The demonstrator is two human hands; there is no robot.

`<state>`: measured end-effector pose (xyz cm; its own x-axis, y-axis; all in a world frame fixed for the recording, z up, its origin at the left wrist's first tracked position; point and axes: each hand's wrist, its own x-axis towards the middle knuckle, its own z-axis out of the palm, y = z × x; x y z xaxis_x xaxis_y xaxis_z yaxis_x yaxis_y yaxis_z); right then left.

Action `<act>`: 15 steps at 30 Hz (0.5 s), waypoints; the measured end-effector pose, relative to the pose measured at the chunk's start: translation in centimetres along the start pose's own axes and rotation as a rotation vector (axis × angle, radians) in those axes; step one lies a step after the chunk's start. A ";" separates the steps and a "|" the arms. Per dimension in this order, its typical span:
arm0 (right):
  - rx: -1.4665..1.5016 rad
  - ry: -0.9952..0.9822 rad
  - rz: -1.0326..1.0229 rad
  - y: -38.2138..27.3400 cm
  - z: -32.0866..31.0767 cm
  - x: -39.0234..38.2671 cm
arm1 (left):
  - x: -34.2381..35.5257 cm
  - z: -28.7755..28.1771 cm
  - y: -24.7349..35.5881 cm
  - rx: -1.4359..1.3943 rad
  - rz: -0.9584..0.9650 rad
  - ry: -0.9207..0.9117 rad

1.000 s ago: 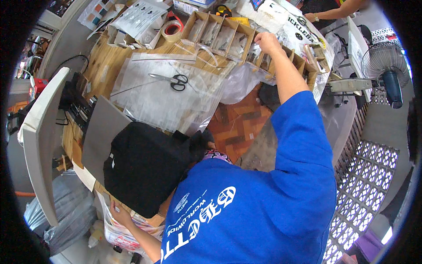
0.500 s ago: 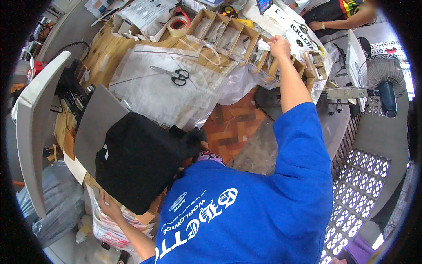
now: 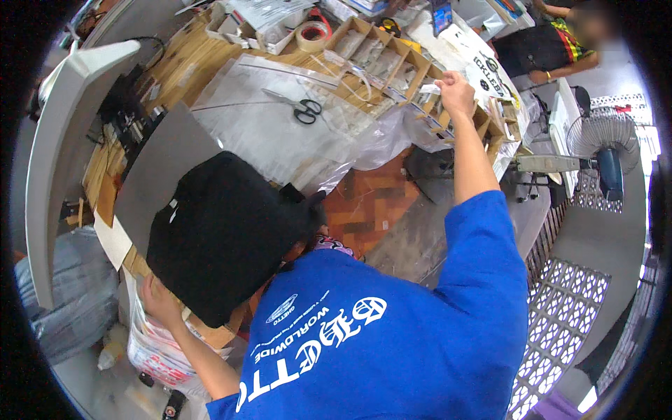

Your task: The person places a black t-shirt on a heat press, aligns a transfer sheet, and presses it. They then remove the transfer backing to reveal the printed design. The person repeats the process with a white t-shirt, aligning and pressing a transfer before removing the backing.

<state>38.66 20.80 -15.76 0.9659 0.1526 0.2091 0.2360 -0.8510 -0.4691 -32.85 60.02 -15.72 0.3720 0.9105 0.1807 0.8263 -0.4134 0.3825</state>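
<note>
My right hand [image 3: 456, 96] is closed in a pinch on a small white piece [image 3: 430, 89], too small to name. It hovers over a long cardboard box [image 3: 396, 46] divided into compartments, several holding small flat clear or pale pieces. At lower left, my left hand [image 3: 159, 301] lies against a brown edge [image 3: 134, 263] beside plastic-wrapped packages [image 3: 157, 350]; its fingers look apart and part of it is unclear. Black cloth [image 3: 220, 238] with a small white tag lies in front of my blue shirt [image 3: 392, 329], between my arms.
Black-handled scissors [image 3: 306, 112] lie on clear plastic sheets [image 3: 245, 126] across the wooden table. A tape roll [image 3: 312, 35] stands by the box. At right are a fan [image 3: 610, 168] and another person's arm [image 3: 574, 68]. A grey panel [image 3: 59, 154] rises at left.
The view has shifted a little. My right hand, with the white piece, has drawn slightly nearer to me over the compartments. My left hand stays by the brown edge.
</note>
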 end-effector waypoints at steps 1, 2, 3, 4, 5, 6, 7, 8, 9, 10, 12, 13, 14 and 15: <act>0.135 -0.016 -0.052 -0.9 0.2 -0.5 | 0.4 0.0 1.6 0.044 0.099 -0.002; 0.162 0.009 -0.113 -2.3 0.7 -1.1 | 0.6 0.0 3.3 0.088 0.195 -0.005; 0.180 0.008 -0.138 -3.6 1.0 -2.3 | 0.3 0.1 5.3 -0.030 0.205 -0.007; 0.197 -0.001 -0.139 -5.1 1.1 -4.0 | -0.2 0.5 7.4 -0.146 0.217 -0.008; 0.192 -0.005 -0.172 -7.2 1.5 -5.9 | -0.4 0.7 9.3 -0.268 0.272 -0.048; 0.268 -0.041 -0.287 -9.4 1.7 -8.7 | -1.0 1.3 11.4 -0.426 0.215 -0.118; 0.324 -0.094 -0.337 -12.0 2.1 -12.4 | -1.6 1.7 13.0 -0.532 0.273 -0.194; 0.315 -0.251 -0.461 -14.7 2.3 -16.4 | -2.6 1.7 14.3 -0.515 0.273 -0.284; 0.619 -0.608 -0.231 -17.5 3.2 -21.3 | -3.5 2.0 15.3 -0.692 0.116 -0.438; 0.564 -0.827 -0.315 -19.6 2.9 -25.6 | -4.2 2.2 15.7 -0.883 0.006 -0.558; 0.642 -0.983 -0.394 -23.7 3.5 -32.7 | -4.9 2.4 15.1 -1.012 -0.185 -0.585; 0.719 -1.061 -0.341 -25.6 4.3 -34.8 | -5.0 2.4 14.1 -1.058 -0.248 -0.563; 0.790 -1.090 -0.360 -27.6 5.3 -36.1 | -4.7 2.5 12.8 -1.052 -0.257 -0.477; 0.695 -1.035 -0.505 -29.6 6.5 -36.7 | -4.2 2.1 11.0 -0.841 -0.207 -0.376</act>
<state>-3.08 43.67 -15.14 0.3210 0.9409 -0.1074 0.2938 -0.2068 -0.9332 -24.43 51.67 -14.18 0.4852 0.8482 -0.2124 0.3694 0.0213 0.9290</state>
